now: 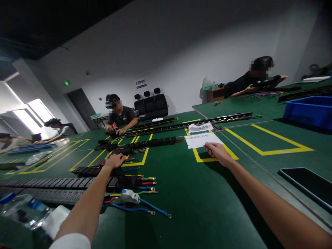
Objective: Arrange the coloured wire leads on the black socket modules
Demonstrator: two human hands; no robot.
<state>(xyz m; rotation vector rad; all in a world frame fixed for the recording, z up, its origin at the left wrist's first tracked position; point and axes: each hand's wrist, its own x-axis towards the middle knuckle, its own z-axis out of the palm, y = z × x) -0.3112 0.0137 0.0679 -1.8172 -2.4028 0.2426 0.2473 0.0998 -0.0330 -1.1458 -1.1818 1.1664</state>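
Note:
My left hand (116, 161) is closed over the end of a dark socket strip (100, 163), with coloured wire leads coming out just past the fingers. My right hand (217, 152) pinches the near edge of a white sheet of paper (194, 141) with printed writing on it. A crumpled white printed wrapper (200, 128) lies just behind the sheet. Nearer to me, long grey socket strips (52, 196) run in from the left, ending in blue, red and yellow-green leads with ring terminals. A white connector block (130, 196) sits among those leads.
Yellow tape (263, 153) marks rectangles on the green table (178, 214). At right are a phone (308, 186) and a blue bin (308, 112). A clear bottle (22, 209) stands front left. Long black rails (166, 128) lie across the middle. Several people work around the table.

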